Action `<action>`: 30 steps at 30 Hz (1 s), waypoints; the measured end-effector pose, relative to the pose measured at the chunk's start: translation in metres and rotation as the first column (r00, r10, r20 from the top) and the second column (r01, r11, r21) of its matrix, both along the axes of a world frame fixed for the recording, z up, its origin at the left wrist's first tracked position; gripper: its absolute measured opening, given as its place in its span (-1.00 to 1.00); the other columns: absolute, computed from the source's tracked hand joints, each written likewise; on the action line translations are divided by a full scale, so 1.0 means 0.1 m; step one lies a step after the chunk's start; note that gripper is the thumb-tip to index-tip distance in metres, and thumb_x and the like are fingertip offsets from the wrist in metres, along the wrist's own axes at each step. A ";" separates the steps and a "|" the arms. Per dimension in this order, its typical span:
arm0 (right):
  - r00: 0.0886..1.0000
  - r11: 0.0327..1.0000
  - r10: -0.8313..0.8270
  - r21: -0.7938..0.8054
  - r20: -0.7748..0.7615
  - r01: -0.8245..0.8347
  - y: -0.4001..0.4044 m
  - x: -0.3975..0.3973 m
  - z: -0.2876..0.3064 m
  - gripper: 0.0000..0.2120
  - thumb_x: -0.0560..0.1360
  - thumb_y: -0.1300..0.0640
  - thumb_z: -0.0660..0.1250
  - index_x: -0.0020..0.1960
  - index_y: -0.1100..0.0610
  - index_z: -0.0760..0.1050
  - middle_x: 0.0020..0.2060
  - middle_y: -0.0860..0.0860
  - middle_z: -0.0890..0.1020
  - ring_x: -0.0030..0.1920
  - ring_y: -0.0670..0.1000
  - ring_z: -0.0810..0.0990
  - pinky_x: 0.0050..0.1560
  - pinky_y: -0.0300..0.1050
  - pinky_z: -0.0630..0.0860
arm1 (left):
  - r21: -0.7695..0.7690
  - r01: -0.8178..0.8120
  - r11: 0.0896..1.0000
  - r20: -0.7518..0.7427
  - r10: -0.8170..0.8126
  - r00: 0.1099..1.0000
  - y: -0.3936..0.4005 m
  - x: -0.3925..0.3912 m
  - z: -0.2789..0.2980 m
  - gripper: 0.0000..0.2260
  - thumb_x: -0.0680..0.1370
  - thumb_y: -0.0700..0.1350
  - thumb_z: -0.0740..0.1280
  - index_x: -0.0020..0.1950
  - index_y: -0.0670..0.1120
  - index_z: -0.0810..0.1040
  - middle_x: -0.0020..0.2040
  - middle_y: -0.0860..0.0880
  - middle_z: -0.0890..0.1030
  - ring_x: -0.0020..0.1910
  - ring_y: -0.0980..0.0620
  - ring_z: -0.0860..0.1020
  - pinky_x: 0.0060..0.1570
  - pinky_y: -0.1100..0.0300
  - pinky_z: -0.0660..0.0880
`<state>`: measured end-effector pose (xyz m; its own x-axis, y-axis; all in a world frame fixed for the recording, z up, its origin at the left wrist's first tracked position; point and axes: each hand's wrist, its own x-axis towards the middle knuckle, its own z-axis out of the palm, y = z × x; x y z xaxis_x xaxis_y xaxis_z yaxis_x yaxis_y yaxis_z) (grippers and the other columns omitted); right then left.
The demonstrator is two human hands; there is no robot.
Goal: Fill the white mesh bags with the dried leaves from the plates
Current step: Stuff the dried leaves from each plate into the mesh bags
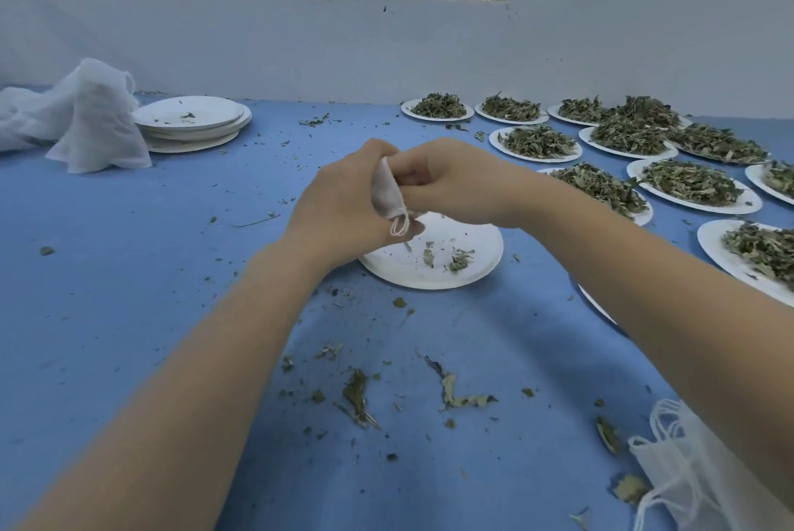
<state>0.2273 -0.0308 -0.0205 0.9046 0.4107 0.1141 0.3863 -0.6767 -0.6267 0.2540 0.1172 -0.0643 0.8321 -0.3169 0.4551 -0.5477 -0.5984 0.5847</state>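
Head view: both hands met above a nearly empty plate (434, 268) mid-counter (129, 272). Left hand (339, 208) gripped a small mesh bag (386, 195), drawstring loop hanging below. Right hand (447, 182) had fingers curled, pinching the bag's top edge. Leaf-filled plates (537, 141) sat at right, stacked used plates (193, 118) and a loose mesh pile (81, 113) far left. Leaf scraps (356, 397) littered the blue counter.
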 end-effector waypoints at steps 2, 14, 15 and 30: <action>0.999 0.995 0.026 0.094 0.034 -0.029 -0.06 0.01 0.00 -0.76 0.52 0.30 0.25 0.08 0.08 0.61 -0.12 -0.06 0.68 -0.14 -0.15 0.62 -0.08 -0.33 0.53 | 0.060 -0.018 0.998 0.025 0.017 1.000 0.07 0.03 -0.02 -0.47 0.26 -0.02 0.52 0.15 0.05 0.39 -0.10 0.08 0.50 -0.11 0.02 0.47 -0.20 0.16 0.40; 0.951 0.953 -0.271 -0.099 0.145 0.287 -0.17 0.18 -0.35 -0.68 0.50 0.32 0.10 -0.06 0.00 0.55 -0.08 -0.07 0.60 -0.11 -0.03 0.57 -0.22 -0.34 0.50 | 0.160 -0.120 0.980 0.000 0.121 0.993 0.26 0.11 -0.05 -0.66 0.28 0.07 0.36 0.00 0.04 0.44 -0.11 0.04 0.50 -0.10 -0.03 0.43 -0.15 0.09 0.41; 0.958 0.942 -0.234 -0.203 0.167 0.266 -0.16 0.19 -0.37 -0.65 0.51 0.31 0.09 0.02 -0.01 0.56 0.01 -0.07 0.59 -0.06 -0.05 0.53 -0.20 -0.35 0.43 | 0.149 -0.123 0.981 0.005 0.124 0.992 0.26 0.11 -0.05 -0.67 0.27 0.08 0.36 -0.02 0.04 0.43 -0.13 0.04 0.49 -0.12 -0.04 0.43 -0.18 0.11 0.38; 0.999 0.791 -0.043 -0.610 0.002 0.035 -0.30 -0.05 -0.11 -0.46 0.51 0.38 0.02 0.19 -0.14 0.52 0.12 -0.17 0.54 0.08 -0.12 0.49 0.11 -0.21 0.45 | 0.133 -0.125 0.983 -0.039 0.131 0.991 0.23 0.09 -0.05 -0.65 0.29 0.06 0.37 0.03 0.01 0.47 -0.11 0.04 0.49 -0.07 -0.05 0.44 -0.14 0.09 0.42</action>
